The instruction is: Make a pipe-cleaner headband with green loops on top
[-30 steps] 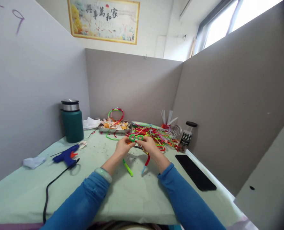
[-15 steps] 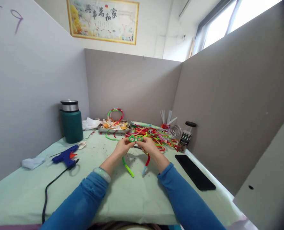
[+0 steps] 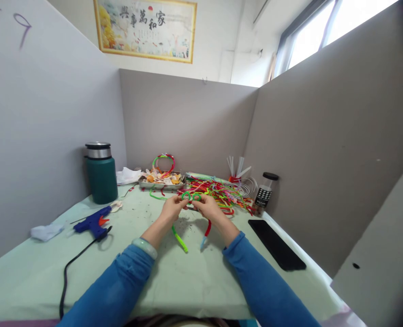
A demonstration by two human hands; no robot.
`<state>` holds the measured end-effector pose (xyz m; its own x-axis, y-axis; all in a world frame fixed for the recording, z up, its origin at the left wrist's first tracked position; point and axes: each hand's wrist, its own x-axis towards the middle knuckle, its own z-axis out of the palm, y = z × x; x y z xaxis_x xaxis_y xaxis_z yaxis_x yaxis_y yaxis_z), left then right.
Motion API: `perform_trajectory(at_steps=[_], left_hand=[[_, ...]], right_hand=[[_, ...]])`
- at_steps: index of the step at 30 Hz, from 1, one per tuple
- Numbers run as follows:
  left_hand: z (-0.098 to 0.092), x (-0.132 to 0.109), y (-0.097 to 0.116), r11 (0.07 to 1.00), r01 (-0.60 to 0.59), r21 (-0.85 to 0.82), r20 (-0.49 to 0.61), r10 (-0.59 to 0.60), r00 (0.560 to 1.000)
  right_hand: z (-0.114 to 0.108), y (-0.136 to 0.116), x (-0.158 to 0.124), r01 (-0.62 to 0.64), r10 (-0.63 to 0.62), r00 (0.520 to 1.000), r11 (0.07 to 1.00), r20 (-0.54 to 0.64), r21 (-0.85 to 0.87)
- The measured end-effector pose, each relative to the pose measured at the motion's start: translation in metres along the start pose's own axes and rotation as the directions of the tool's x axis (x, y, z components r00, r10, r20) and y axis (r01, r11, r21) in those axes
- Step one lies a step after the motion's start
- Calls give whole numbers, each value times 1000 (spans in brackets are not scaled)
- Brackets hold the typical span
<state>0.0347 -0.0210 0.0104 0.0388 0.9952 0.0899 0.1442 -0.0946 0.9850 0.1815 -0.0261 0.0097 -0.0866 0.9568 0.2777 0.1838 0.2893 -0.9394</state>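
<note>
My left hand (image 3: 173, 210) and my right hand (image 3: 210, 208) meet over the middle of the table, both closed in a pinch. Between them is a headband wrapped in pipe cleaner, with one green end (image 3: 180, 239) and one red end (image 3: 207, 230), tipped pale blue, hanging below the hands. At its top stand two small green pipe-cleaner loops (image 3: 186, 195), one by each set of fingertips. My fingers cover the middle of the band.
Behind my hands lies a heap of coloured pipe cleaners (image 3: 218, 190). A metal tray (image 3: 160, 186) holds small cut pieces. A blue glue gun (image 3: 91, 223) with its cord and a green flask (image 3: 101, 179) are left; a black phone-like slab (image 3: 277, 244) and a jar (image 3: 264, 195) are right.
Both hands and the headband have shifted very slightly left. My fingers still pinch around the green loops; nothing else on the table has moved.
</note>
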Motion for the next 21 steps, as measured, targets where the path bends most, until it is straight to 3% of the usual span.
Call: perform_trajectory(at_steps=[4, 11, 21], left_hand=[[0, 3, -2, 1000, -15, 17, -2, 15, 1000], [-3, 2, -2, 995, -19, -101, 57, 25, 998], [-8, 2, 0, 971, 44, -237, 190, 2, 982]], right_hand=[[1, 2, 2, -7, 6, 999, 999, -40, -32], [0, 7, 5, 168, -183, 981, 968, -67, -185], [-2, 4, 2, 91, -91, 996, 995, -14, 45]])
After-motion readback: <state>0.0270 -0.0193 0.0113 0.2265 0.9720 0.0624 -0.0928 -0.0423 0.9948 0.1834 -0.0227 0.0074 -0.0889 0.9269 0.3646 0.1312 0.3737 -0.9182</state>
